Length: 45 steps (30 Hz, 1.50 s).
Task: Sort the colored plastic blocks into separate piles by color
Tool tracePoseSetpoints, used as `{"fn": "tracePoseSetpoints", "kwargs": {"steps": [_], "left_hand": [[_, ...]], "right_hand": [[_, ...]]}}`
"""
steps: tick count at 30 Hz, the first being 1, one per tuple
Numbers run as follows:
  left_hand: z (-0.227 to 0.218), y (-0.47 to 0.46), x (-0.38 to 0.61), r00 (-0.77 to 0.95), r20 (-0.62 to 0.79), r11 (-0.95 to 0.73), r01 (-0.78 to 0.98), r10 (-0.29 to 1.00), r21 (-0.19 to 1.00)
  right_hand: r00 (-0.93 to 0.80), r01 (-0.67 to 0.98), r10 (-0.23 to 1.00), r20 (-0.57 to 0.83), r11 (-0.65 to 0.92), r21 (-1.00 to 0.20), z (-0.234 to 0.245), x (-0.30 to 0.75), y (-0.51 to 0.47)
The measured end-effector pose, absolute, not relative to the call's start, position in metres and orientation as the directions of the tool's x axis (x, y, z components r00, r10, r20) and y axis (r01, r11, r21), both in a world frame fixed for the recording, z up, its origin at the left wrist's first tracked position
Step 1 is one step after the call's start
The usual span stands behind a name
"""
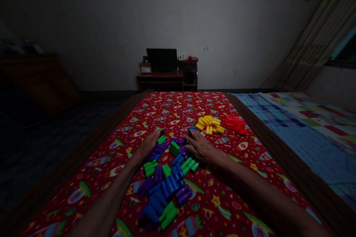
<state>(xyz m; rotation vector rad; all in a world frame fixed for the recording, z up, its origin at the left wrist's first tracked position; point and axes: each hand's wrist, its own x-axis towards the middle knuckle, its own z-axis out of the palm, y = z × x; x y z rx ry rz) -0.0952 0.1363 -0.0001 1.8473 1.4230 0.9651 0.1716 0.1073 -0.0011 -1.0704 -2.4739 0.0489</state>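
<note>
Well, at the far left a wooden cabinet (39,77) is standing in the dim light by the wall (105,26). Next comes the left hand (148,144), which is lying along the far left side of a spread of green, purple and blue blocks (170,185); its fingers are stretching forward and inward, loosely open, and whether its inner side is touching the nearest blocks I cannot tell. The spread itself is lying on a red patterned cloth (178,107), running between the forearms from the near edge of the view up to the gap between the hands. Beyond the cloth, a desk (160,75) is holding up a black screen (162,58). The right hand (203,146) is lying palm down at the far right side of the spread, its fingers bending a little and standing slightly apart; its fingertips are sitting close to a blue block (192,128), though I cannot tell whether they are gripping anything. Just past that hand, yellow blocks (208,124) are lying in a heap, and red blocks (236,124) are forming another heap just to their right. Farther right, a blue checked cover (294,144) is lying beside the cloth, and a curtain (311,40) is hanging at the far right
</note>
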Motion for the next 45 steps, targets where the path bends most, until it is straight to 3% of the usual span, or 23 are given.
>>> {"fn": "tracePoseSetpoints", "kwargs": {"steps": [3, 5, 9, 13, 21, 32, 41, 45], "left_hand": [[0.005, 0.130, -0.094, 0.187, 0.181, -0.251, 0.497, 0.966, 0.831], [0.008, 0.128, -0.094, 0.203, 0.190, -0.268, 0.499, 0.961, 0.824], [0.009, 0.129, -0.096, 0.215, 0.220, -0.304, 0.545, 0.952, 0.782], [0.009, 0.131, -0.096, 0.218, 0.261, -0.340, 0.567, 0.940, 0.750], [0.008, 0.131, -0.096, 0.220, 0.272, -0.350, 0.585, 0.937, 0.732], [0.007, 0.135, -0.096, 0.230, 0.279, -0.361, 0.588, 0.932, 0.724], [0.002, 0.139, -0.100, 0.249, 0.302, -0.391, 0.596, 0.920, 0.701], [0.005, 0.137, -0.100, 0.256, 0.289, -0.387, 0.603, 0.922, 0.698]], "right_hand": [[-0.642, 0.637, 0.682, 0.351, 0.729, -0.252, 0.004, 0.170, 0.103], [-0.615, 0.607, 0.678, 0.402, 0.733, -0.308, 0.012, 0.172, 0.103], [-0.302, 0.745, 0.744, 0.596, 0.574, -0.339, 0.022, 0.193, 0.119], [-0.111, 0.904, 0.773, 0.624, 0.340, -0.260, 0.006, 0.226, 0.142], [-0.107, 0.925, 0.837, 0.537, 0.281, -0.254, -0.031, 0.247, 0.168], [-0.006, 0.959, 0.904, 0.427, 0.126, -0.254, -0.023, 0.222, 0.177], [0.026, 0.956, 0.891, 0.453, 0.110, -0.271, -0.027, 0.213, 0.183], [-0.023, 0.975, 0.861, 0.507, 0.132, -0.179, -0.015, 0.210, 0.177]]}}
